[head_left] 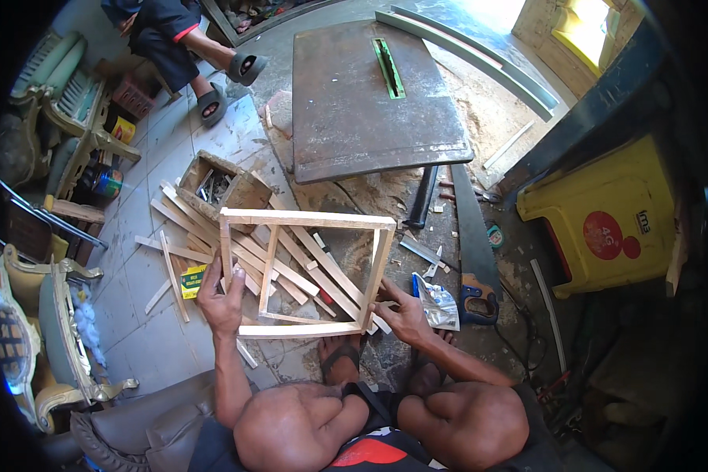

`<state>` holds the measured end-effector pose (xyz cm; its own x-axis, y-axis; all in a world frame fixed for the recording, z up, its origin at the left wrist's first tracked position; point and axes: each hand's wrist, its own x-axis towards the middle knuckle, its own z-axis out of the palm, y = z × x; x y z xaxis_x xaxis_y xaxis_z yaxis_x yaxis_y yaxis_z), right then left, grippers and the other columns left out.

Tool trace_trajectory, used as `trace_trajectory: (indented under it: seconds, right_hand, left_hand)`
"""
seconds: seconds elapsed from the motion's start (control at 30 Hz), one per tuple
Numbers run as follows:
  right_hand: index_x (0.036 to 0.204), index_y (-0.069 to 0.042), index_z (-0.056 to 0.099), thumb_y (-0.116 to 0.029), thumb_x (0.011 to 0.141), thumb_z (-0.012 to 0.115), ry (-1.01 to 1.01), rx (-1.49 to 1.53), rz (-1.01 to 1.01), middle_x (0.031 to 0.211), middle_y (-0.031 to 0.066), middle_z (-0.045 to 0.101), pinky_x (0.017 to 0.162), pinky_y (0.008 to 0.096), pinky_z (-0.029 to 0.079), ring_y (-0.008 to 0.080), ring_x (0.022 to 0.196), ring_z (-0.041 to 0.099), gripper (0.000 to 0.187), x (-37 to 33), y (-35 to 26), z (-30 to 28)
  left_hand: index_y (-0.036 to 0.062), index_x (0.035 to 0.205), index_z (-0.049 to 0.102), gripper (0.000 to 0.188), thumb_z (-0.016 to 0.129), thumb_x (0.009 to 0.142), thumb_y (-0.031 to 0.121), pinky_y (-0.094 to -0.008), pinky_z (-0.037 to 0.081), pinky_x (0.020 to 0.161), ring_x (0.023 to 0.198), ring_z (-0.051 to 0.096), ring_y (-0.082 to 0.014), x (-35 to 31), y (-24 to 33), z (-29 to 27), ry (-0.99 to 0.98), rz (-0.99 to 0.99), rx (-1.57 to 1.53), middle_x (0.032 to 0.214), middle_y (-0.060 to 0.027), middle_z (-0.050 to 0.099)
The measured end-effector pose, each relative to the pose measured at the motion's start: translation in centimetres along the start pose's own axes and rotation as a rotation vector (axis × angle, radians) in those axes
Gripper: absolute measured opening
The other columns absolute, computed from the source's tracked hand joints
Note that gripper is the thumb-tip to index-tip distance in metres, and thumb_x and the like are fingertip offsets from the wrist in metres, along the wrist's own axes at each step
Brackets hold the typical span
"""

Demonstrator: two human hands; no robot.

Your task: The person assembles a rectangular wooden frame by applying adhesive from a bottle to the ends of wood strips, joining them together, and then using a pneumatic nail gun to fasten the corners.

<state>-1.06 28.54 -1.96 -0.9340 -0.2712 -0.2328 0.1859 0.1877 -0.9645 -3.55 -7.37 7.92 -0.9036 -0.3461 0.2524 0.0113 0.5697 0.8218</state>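
Observation:
Between my hands, a light wooden box-shaped frame [307,218] of thin strips is held up, tilted, above the floor. My left hand [222,303] grips its left side, thumb over the wood. My right hand [403,315] has its fingers closed around the lower right corner. Loose wood strips [295,277] lie in a pile beyond and beneath the frame, partly seen through it. A small yellow box [192,282] rests beside the left hand. Close to the right hand are a silvery plastic pouch [440,305] and a handsaw [473,236] with a wood-and-dark handle.
Ahead stands a dark table saw [362,118] with a green-edged blade slot. A wooden box [204,189] holding small metal pieces sits by the strips. At right is a yellow plastic stool [598,212]; ornate chair frames [55,338] line the left. Another person's sandalled feet [211,104] show at upper left.

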Motion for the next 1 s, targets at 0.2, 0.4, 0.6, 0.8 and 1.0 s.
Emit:
trace_trajectory:
  seconds: [0.2, 0.4, 0.6, 0.8, 1.0]
  right_hand:
    - [0.152, -0.002, 0.05, -0.025, 0.097, 0.075, -0.004, 0.085, 0.049, 0.123, 0.0199, 0.072, 0.088, 0.0377, 0.059, 0.0232, 0.104, 0.072, 0.065, 0.5, -1.7, 0.2]
    - [0.159, -0.007, 0.039, -0.021, 0.097, 0.075, -0.11, 0.339, 0.158, 0.134, 0.0235, 0.066, 0.088, 0.0418, 0.06, 0.0284, 0.109, 0.071, 0.073, -0.3, 0.3, 0.1]
    - [0.148, 0.002, 0.051, -0.025, 0.097, 0.074, -0.086, 0.266, 0.208, 0.106, 0.0172, 0.075, 0.08, 0.0321, 0.058, 0.0164, 0.088, 0.071, 0.062, -0.6, -0.1, -0.6]
    - [0.149, 0.003, 0.05, -0.024, 0.098, 0.073, 0.003, 0.219, 0.28, 0.101, 0.0145, 0.074, 0.072, 0.0319, 0.061, 0.0167, 0.086, 0.071, 0.062, 0.8, 1.9, 0.1]
    - [0.152, 0.002, 0.047, -0.035, 0.092, 0.073, 0.01, -0.237, 0.226, 0.126, 0.0289, 0.068, 0.09, 0.0417, 0.058, 0.034, 0.104, 0.074, 0.075, 3.3, 4.4, 1.2]
  left_hand:
    - [-0.0023, 0.139, 0.063, 0.05, 0.073, 0.09, 0.003, -0.0295, 0.052, 0.091, 0.099, 0.067, -0.0166, 1.1, 3.6, -0.9, 0.002, -0.038, -0.069, 0.111, -0.0106, 0.071]
    - [-0.0031, 0.135, 0.066, 0.05, 0.075, 0.087, 0.007, -0.0341, 0.053, 0.095, 0.103, 0.071, -0.0227, 2.2, 4.5, -0.7, -0.034, 0.049, 0.085, 0.113, -0.0173, 0.075]
    - [-0.005, 0.136, 0.064, 0.053, 0.076, 0.086, 0.007, -0.0359, 0.054, 0.099, 0.113, 0.072, -0.0253, 2.2, 3.4, 0.9, -0.143, -0.069, 0.08, 0.124, -0.0214, 0.073]
    - [-0.0005, 0.138, 0.064, 0.054, 0.074, 0.087, 0.014, -0.0375, 0.055, 0.099, 0.114, 0.072, -0.0346, 1.9, -3.7, 4.3, -0.261, -0.223, 0.252, 0.127, -0.0248, 0.071]
    - [0.0052, 0.143, 0.06, 0.063, 0.075, 0.083, 0.018, -0.0474, 0.054, 0.099, 0.112, 0.068, -0.0429, 2.0, -10.4, 7.0, -0.277, -0.215, 0.509, 0.119, -0.0253, 0.071]
